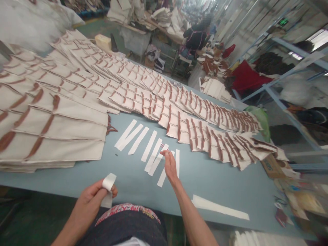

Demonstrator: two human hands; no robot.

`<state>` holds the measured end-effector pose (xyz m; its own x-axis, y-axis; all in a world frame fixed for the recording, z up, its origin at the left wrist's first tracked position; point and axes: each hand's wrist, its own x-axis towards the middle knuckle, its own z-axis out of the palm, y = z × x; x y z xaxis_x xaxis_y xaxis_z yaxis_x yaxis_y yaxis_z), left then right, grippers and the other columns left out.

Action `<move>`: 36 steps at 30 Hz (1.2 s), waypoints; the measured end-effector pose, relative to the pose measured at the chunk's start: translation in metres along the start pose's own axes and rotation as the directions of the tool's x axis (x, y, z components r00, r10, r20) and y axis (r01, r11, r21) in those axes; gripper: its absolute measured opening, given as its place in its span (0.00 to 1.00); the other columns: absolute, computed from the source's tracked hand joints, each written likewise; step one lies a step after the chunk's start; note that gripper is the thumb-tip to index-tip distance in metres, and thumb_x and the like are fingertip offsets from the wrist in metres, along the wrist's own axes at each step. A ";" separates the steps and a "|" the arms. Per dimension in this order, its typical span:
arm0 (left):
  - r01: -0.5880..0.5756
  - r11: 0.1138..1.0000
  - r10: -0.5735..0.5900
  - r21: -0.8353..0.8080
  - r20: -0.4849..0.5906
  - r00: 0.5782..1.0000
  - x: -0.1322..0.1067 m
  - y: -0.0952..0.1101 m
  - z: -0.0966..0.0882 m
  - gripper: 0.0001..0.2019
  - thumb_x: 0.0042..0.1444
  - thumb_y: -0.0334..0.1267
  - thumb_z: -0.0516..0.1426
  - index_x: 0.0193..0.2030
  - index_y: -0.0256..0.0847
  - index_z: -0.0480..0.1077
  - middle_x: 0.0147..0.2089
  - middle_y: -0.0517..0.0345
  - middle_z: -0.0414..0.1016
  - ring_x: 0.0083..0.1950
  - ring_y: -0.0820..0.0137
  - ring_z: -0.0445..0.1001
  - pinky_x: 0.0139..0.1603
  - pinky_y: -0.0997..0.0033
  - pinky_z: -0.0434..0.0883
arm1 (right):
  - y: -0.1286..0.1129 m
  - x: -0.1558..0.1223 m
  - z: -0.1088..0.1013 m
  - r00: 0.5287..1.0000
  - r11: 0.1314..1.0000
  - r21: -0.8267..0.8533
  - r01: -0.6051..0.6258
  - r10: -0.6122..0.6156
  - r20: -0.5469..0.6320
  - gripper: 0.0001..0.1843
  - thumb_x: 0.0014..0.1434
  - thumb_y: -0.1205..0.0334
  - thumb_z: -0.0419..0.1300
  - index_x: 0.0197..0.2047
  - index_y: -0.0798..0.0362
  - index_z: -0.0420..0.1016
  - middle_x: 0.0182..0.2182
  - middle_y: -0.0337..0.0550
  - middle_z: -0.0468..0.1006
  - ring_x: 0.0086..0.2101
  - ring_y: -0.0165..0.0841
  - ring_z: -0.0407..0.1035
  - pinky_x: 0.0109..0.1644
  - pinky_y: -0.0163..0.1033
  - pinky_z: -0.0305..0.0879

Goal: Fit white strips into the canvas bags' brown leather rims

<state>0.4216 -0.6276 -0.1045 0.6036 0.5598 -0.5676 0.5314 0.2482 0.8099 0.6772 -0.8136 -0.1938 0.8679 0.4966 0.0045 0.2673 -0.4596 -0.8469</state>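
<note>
My left hand (96,194), near the front edge of the table, is closed on a white strip (109,181) that curls over between thumb and fingers. Farther out, my right hand (169,165) reaches over a row of flat white strips (149,146) laid at a slant on the blue-green tabletop. Its fingers are drawn together at the strips on the right. Close to those fingertips shows a small thin reddish-purple thing (164,146); whether it is held or lies on the table I cannot tell.
Overlapping cream fabric panels with brown stripes (143,99) run along the back of the table. A thick stack of similar panels (64,133) lies at left. A long off-white strip (220,207) lies front right. A cardboard box (271,166) and blue shelving (279,97) stand right; a person (196,37) is behind.
</note>
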 end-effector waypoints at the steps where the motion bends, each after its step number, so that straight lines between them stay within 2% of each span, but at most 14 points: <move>1: 0.006 0.999 -0.006 -0.040 0.014 1.000 -0.003 0.006 0.003 0.14 0.52 0.50 0.63 0.31 0.41 0.78 0.29 0.58 0.81 0.29 0.64 0.75 0.32 0.69 0.70 | -0.011 -0.005 -0.004 1.000 0.999 0.040 -0.009 0.010 -0.015 0.24 0.81 0.47 0.47 0.47 0.52 0.78 0.45 0.49 0.86 0.48 0.41 0.79 0.56 0.51 0.75; 2: 0.016 0.996 -0.013 -0.083 0.035 0.999 -0.006 0.013 0.006 0.14 0.53 0.51 0.63 0.34 0.41 0.78 0.31 0.55 0.83 0.32 0.62 0.79 0.34 0.67 0.73 | -0.023 -0.012 -0.008 1.000 0.997 0.079 -0.011 0.012 -0.015 0.23 0.80 0.47 0.47 0.46 0.51 0.78 0.44 0.49 0.87 0.47 0.41 0.79 0.56 0.50 0.74; 4: 0.045 0.984 -0.032 -0.171 0.077 0.997 -0.011 0.027 0.012 0.17 0.52 0.51 0.63 0.39 0.40 0.79 0.40 0.48 0.88 0.39 0.56 0.86 0.41 0.62 0.79 | -0.052 -0.028 -0.016 1.000 0.988 0.152 -0.001 -0.003 0.026 0.16 0.76 0.49 0.55 0.47 0.49 0.79 0.44 0.47 0.88 0.43 0.41 0.81 0.53 0.48 0.75; 6: 0.064 0.969 -0.037 -0.240 0.119 0.992 -0.015 0.043 0.015 0.22 0.50 0.53 0.64 0.45 0.39 0.80 0.46 0.44 0.89 0.43 0.53 0.88 0.47 0.57 0.81 | -0.084 -0.047 -0.024 0.997 0.979 0.200 0.030 -0.045 0.067 0.10 0.72 0.52 0.62 0.47 0.47 0.80 0.43 0.45 0.88 0.43 0.41 0.82 0.51 0.47 0.76; 8: 0.071 0.956 -0.025 -0.284 0.161 0.987 -0.017 0.059 0.017 0.25 0.48 0.54 0.67 0.47 0.38 0.80 0.47 0.43 0.89 0.45 0.51 0.89 0.50 0.55 0.82 | -0.115 -0.065 -0.032 0.992 0.972 0.222 0.073 -0.094 0.084 0.07 0.69 0.56 0.66 0.48 0.45 0.82 0.43 0.44 0.88 0.43 0.41 0.82 0.52 0.47 0.77; 11: 0.092 0.923 0.000 -0.373 0.240 0.971 -0.020 0.079 0.018 0.24 0.47 0.55 0.71 0.45 0.39 0.81 0.44 0.44 0.90 0.43 0.52 0.89 0.49 0.56 0.82 | -0.154 -0.087 -0.042 0.971 0.950 0.233 0.205 -0.228 0.076 0.11 0.68 0.62 0.67 0.53 0.42 0.83 0.46 0.45 0.88 0.46 0.42 0.83 0.54 0.49 0.79; 14: 0.107 0.882 0.030 -0.459 0.282 0.959 -0.022 0.093 0.021 0.25 0.45 0.54 0.75 0.44 0.38 0.83 0.42 0.46 0.90 0.41 0.55 0.87 0.44 0.61 0.82 | -0.178 -0.098 -0.047 0.915 0.898 0.204 0.390 -0.402 0.019 0.17 0.67 0.67 0.68 0.56 0.39 0.79 0.51 0.45 0.88 0.50 0.43 0.83 0.56 0.51 0.79; 18: 0.103 0.869 0.058 -0.485 0.306 0.950 -0.025 0.106 0.026 0.22 0.44 0.50 0.78 0.40 0.35 0.85 0.36 0.49 0.89 0.34 0.64 0.83 0.37 0.69 0.81 | -0.188 -0.101 -0.045 0.810 0.809 0.056 0.585 -0.586 0.008 0.18 0.69 0.67 0.66 0.60 0.44 0.74 0.56 0.49 0.86 0.54 0.43 0.81 0.57 0.51 0.79; 21: 0.152 0.836 0.039 -0.527 0.335 0.941 -0.026 0.112 0.027 0.20 0.41 0.48 0.80 0.35 0.37 0.85 0.33 0.52 0.88 0.33 0.67 0.81 0.37 0.72 0.82 | -0.186 -0.099 -0.038 0.758 0.755 -0.070 0.652 -0.652 0.021 0.14 0.70 0.67 0.62 0.58 0.49 0.72 0.56 0.53 0.84 0.55 0.42 0.79 0.58 0.51 0.77; 24: 0.180 0.817 0.019 -0.547 0.338 0.941 -0.024 0.112 0.026 0.22 0.37 0.48 0.82 0.34 0.37 0.86 0.34 0.52 0.88 0.34 0.67 0.82 0.37 0.72 0.83 | -0.183 -0.097 -0.032 0.750 0.740 -0.144 0.657 -0.660 0.030 0.15 0.71 0.69 0.61 0.58 0.48 0.70 0.56 0.53 0.83 0.56 0.42 0.78 0.59 0.50 0.76; 28: 0.188 0.814 0.004 -0.550 0.329 0.944 -0.021 0.109 0.024 0.23 0.38 0.49 0.81 0.36 0.36 0.87 0.36 0.49 0.89 0.34 0.67 0.82 0.36 0.72 0.83 | -0.180 -0.095 -0.026 0.750 0.735 -0.171 0.656 -0.660 0.038 0.19 0.69 0.72 0.59 0.59 0.46 0.69 0.56 0.51 0.82 0.56 0.43 0.77 0.59 0.52 0.75; 33: 0.179 0.818 0.007 -0.546 0.322 0.947 -0.018 0.107 0.024 0.21 0.39 0.49 0.81 0.34 0.36 0.86 0.36 0.50 0.89 0.33 0.68 0.81 0.36 0.73 0.83 | -0.177 -0.092 -0.019 0.762 0.748 -0.164 0.643 -0.646 0.041 0.16 0.69 0.72 0.59 0.57 0.48 0.70 0.57 0.53 0.81 0.57 0.42 0.75 0.63 0.52 0.71; 36: 0.182 0.825 0.003 -0.535 0.327 0.945 -0.014 0.106 0.026 0.22 0.39 0.50 0.81 0.33 0.36 0.86 0.36 0.49 0.89 0.32 0.69 0.81 0.34 0.75 0.81 | -0.175 -0.088 -0.016 0.768 0.751 -0.183 0.634 -0.640 0.035 0.14 0.68 0.74 0.59 0.53 0.48 0.71 0.55 0.52 0.81 0.56 0.41 0.75 0.62 0.51 0.71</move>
<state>0.4852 -0.6301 -0.0143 0.7668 0.2710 -0.5819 0.2308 0.7294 0.6439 0.5603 -0.7890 -0.0373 0.4806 0.7014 0.5264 0.8280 -0.1652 -0.5358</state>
